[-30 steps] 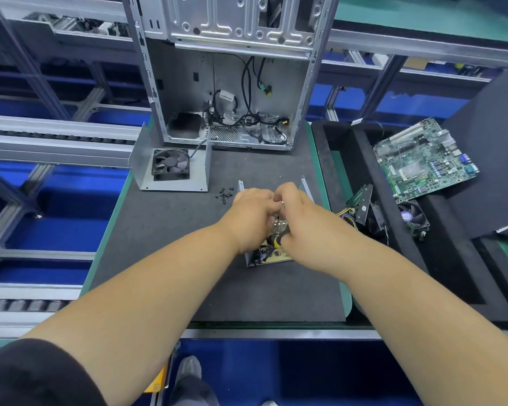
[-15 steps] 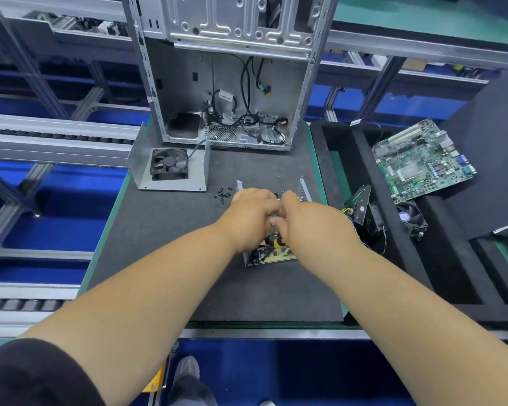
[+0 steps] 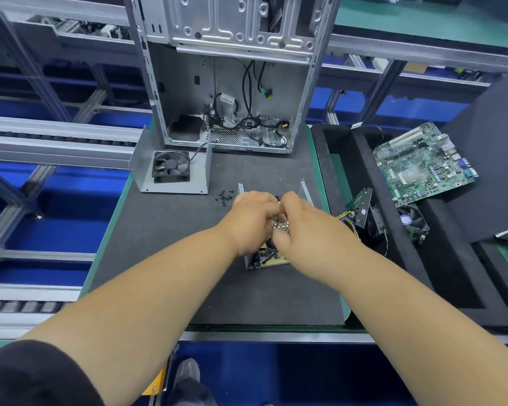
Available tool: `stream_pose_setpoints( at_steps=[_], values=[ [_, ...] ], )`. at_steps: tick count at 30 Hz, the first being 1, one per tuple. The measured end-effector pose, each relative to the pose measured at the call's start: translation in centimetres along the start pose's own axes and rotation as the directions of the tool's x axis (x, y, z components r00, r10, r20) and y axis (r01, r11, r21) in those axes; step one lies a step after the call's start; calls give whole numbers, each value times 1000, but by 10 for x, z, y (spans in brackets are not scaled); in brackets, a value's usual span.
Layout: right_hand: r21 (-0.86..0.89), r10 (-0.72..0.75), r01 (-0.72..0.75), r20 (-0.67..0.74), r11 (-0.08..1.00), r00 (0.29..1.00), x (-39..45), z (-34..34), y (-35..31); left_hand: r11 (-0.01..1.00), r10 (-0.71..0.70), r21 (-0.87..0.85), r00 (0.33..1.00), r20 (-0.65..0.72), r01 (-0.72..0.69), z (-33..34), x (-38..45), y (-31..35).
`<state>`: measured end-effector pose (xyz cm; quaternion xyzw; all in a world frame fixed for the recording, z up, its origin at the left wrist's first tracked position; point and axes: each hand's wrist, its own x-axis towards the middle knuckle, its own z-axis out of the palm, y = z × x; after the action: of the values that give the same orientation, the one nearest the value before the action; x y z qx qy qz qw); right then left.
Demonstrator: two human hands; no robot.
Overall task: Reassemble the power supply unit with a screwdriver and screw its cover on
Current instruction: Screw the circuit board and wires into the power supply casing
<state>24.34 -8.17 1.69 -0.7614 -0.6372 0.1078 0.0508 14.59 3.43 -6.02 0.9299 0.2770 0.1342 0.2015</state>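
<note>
I stand in an electronics assembly workshop: roller conveyor rails (image 3: 56, 142) left of the gutted computer case (image 3: 232, 83), motherboard (image 3: 423, 165) right of it.

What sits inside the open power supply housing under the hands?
A circuit board shows in the power supply housing. The left hand and right hand cover the rest.

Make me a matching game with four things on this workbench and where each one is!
Things:
1. black fan
2. little black screws
3. green circuit board
4. computer case

Places:
A. in a loose pile on the grey mat
B. inside a bent metal cover
C. standing open at the back
D. in the black foam tray on the right

Pairs: 1-B, 2-A, 3-D, 4-C
</note>
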Motion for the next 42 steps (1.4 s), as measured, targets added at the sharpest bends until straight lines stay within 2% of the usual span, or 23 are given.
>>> stream_pose_setpoints(
  at_steps=[1,3,6,8,9,11,13,15,18,20,22,25,27,31,35,42],
  values=[
    [55,-23,21,47,998,999,0,-2,1,1000,-2,-5,1000,-20,2,0,0,0],
    [29,-65,63,85,998,994,1,-5,1,1000,6,-27,998,-61,-7,1,0,0],
    [-231,-70,61,-31,971,997,4,-3,-3,1000,19,-18,999,-27,-20,0,0,0],
    [-300,-36,19,-53,954,998,3,1,-3,1000,21,5,1000,15,-22,3,1,-3],
    [-248,-26,12,-51,969,998,2,2,-2,1000,19,-2,1000,15,-19,4,1,-5],
    [-36,-34,34,0,999,999,2,0,1,999,17,-29,1000,-17,-18,5,1,-6],
    [47,-96,94,51,995,994,4,-3,6,999,27,-41,998,-55,-29,7,1,-6],
    [8,-109,108,32,994,994,6,-4,7,998,34,-47,997,-70,-37,7,1,-6],
    [-208,-84,68,-66,976,994,8,2,3,999,43,-27,998,-46,-45,4,2,-4],
    [-275,-72,47,-80,960,994,10,6,0,999,44,20,999,-10,-44,1,2,-2],
    [-203,-88,75,-52,976,995,9,5,0,999,52,8,999,-1,-52,2,2,-4],
    [-2,-168,169,88,986,982,6,1,7,1000,6,26,1000,6,-7,7,4,-8],
    [-15,-192,196,150,980,970,4,0,9,998,-16,64,1000,18,15,9,6,-9],
    [-96,-169,177,90,979,982,3,5,6,997,-23,77,999,29,21,9,5,-8],
    [-92,-112,122,104,988,988,6,4,1,998,-17,62,999,33,15,6,5,-6],
    [-71,-56,58,31,996,998,5,5,-4,1000,-14,2,1000,4,14,5,0,-4]
  ],
)
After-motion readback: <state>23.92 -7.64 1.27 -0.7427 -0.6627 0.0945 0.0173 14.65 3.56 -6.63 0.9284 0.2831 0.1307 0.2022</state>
